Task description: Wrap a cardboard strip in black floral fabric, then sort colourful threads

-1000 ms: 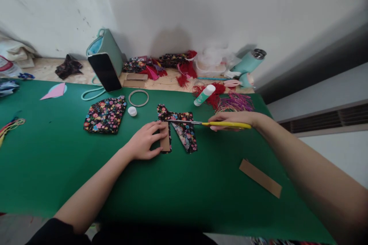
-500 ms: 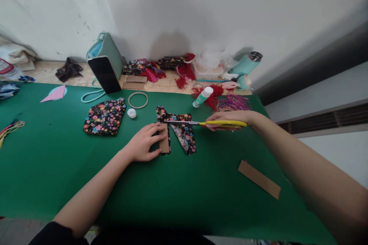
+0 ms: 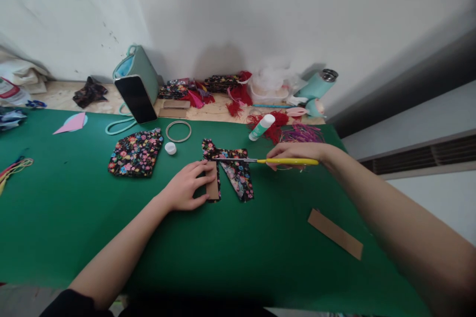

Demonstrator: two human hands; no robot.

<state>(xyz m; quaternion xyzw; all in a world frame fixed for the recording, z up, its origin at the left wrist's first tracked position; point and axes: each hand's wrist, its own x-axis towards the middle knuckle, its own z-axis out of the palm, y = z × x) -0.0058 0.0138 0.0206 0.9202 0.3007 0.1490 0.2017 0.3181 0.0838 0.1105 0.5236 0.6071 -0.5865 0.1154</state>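
My left hand (image 3: 186, 189) presses a small brown cardboard strip (image 3: 212, 187) down onto a piece of black floral fabric (image 3: 234, 171) lying on the green mat (image 3: 74, 208). My right hand (image 3: 297, 154) grips yellow-handled scissors (image 3: 267, 161). Their thin blades point left and reach across the fabric to just above the cardboard strip. The blades look nearly closed.
A second floral fabric piece (image 3: 136, 153), a white cap (image 3: 170, 148) and a ring (image 3: 178, 131) lie to the left. A glue stick (image 3: 262, 127), red and purple threads (image 3: 297, 133), a propped phone (image 3: 136, 99), a teal bottle (image 3: 316, 86) and a loose cardboard strip (image 3: 334, 234) surround the work.
My right hand and the scissors have shifted slightly left along the fabric. My left hand has stayed on the cardboard strip.
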